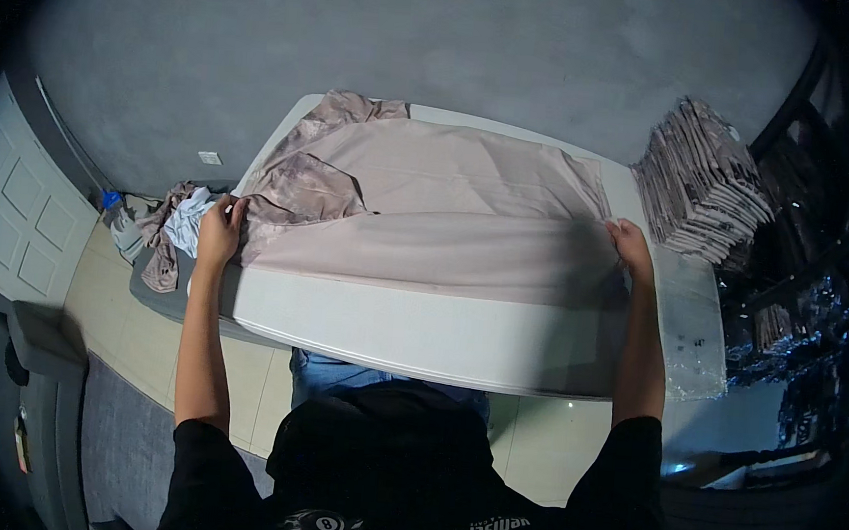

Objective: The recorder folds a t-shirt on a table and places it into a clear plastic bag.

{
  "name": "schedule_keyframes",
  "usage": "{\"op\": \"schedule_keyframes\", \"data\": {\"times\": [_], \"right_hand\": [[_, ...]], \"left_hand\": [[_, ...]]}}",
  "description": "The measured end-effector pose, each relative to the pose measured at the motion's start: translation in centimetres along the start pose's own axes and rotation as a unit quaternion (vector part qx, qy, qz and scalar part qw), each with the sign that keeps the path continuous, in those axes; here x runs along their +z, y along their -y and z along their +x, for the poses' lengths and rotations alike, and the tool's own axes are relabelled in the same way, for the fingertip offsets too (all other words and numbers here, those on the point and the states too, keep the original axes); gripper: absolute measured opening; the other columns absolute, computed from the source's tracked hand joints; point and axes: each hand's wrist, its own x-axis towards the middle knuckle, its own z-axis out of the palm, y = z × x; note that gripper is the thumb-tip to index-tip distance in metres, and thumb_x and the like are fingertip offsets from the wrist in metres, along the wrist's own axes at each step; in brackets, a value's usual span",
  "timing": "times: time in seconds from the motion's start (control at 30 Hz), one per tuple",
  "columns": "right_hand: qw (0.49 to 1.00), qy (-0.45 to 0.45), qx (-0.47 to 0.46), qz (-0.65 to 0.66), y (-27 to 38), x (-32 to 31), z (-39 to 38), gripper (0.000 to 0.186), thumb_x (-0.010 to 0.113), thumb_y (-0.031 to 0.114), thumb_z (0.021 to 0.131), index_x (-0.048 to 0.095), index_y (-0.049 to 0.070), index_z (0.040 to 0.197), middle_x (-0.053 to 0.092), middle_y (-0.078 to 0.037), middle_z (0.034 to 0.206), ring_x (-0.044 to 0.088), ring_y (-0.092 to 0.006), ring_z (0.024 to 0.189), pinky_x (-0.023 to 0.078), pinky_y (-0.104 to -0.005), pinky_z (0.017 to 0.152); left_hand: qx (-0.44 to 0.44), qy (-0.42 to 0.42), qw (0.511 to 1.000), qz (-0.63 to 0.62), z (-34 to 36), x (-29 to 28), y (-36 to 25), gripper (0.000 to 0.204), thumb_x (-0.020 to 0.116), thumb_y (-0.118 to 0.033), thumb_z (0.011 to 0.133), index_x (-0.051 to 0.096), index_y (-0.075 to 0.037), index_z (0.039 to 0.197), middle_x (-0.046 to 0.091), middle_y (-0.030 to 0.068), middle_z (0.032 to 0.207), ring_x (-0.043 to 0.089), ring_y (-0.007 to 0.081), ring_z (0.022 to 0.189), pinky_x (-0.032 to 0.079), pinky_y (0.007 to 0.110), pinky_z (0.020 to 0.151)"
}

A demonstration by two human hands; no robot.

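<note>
A long pale pink garment (490, 171) lies stretched sideways over a white table, its near side folded over lengthwise. Blotchy brownish-pink fabric (302, 189) forms its left end, with one sleeve-like part lying across the middle and another at the far edge. My left hand (218, 229) pinches the cloth at the left end, fingers closed. At the right end my right hand (629, 244) grips the hem between thumb and fingers. Both arms reach forward, wide apart.
The white table (381, 326) stands against a grey wall. A tall stack of folded garments (706, 186) rises at the right, near clear plastic bags (690, 343). At the left, crumpled clothes (176, 228) lie on a grey padded seat (162, 286). A grey sofa (41, 406) is at lower left.
</note>
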Motion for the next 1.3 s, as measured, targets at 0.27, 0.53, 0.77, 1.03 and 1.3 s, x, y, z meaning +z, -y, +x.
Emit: {"op": "schedule_keyframes", "data": {"times": [0.27, 0.53, 0.77, 1.03, 1.3], "right_hand": [[0.984, -0.034, 0.01, -0.174, -2.0, -1.4, -0.7, 0.032, 0.076, 0.032, 0.091, 0.067, 0.001, 0.088, 0.067, -0.012, 0.073, 0.061, -0.0238, 0.063, 0.05, -0.0408, 0.067], [0.958, -0.055, -0.206, -0.192, 6.8, 3.4, -1.5, 0.031, 0.08, 0.018, 0.082, 0.064, 0.005, 0.106, 0.062, -0.014, 0.096, 0.066, -0.0328, 0.089, 0.055, -0.0396, 0.082], [0.922, 0.328, -0.142, 0.146, 21.4, 21.7, 0.0, 0.031, 0.064, 0.031, 0.104, 0.065, 0.004, 0.119, 0.072, -0.007, 0.1, 0.069, -0.0168, 0.089, 0.057, -0.0323, 0.08], [0.872, 0.485, 0.051, 0.038, 34.8, 33.9, -2.3, 0.073, 0.047, 0.069, 0.102, 0.051, 0.008, 0.144, 0.072, -0.011, 0.096, 0.063, -0.0133, 0.073, 0.051, -0.0288, 0.065], [0.783, 0.545, 0.098, 0.283, 34.6, 35.0, -3.1, 0.078, 0.061, 0.063, 0.098, 0.044, 0.01, 0.153, 0.053, -0.018, 0.143, 0.063, -0.0196, 0.089, 0.05, -0.0342, 0.077]], "left_hand": [[0.001, 0.045, 0.998, 0.05, 0.7, 0.1, 0.4, 0.033, 0.062, -0.032, 0.104, 0.069, 0.0, 0.107, 0.072, 0.0279, 0.088, 0.071, 0.0453, 0.081, 0.053, 0.049, 0.073], [-0.047, 0.057, 0.997, 0.034, -0.7, -3.9, 0.4, 0.028, 0.072, -0.026, 0.098, 0.071, -0.003, 0.113, 0.06, 0.0133, 0.059, 0.054, 0.0224, 0.052, 0.043, 0.038, 0.055], [-0.024, 0.057, 0.998, -0.016, 1.2, -3.1, 0.6, 0.032, 0.067, -0.03, 0.099, 0.074, 0.0, 0.108, 0.074, 0.0203, 0.081, 0.072, 0.0297, 0.072, 0.054, 0.04, 0.068], [0.012, 0.044, 0.996, 0.078, 0.3, 2.2, -3.9, 0.037, 0.076, -0.026, 0.089, 0.068, -0.006, 0.119, 0.074, 0.0219, 0.108, 0.071, 0.0414, 0.1, 0.057, 0.048, 0.087], [0.087, -0.019, 0.989, 0.122, -0.4, 2.8, -3.0, 0.022, 0.071, -0.023, 0.089, 0.068, -0.006, 0.104, 0.071, 0.0175, 0.097, 0.071, 0.039, 0.088, 0.057, 0.049, 0.078]]}}
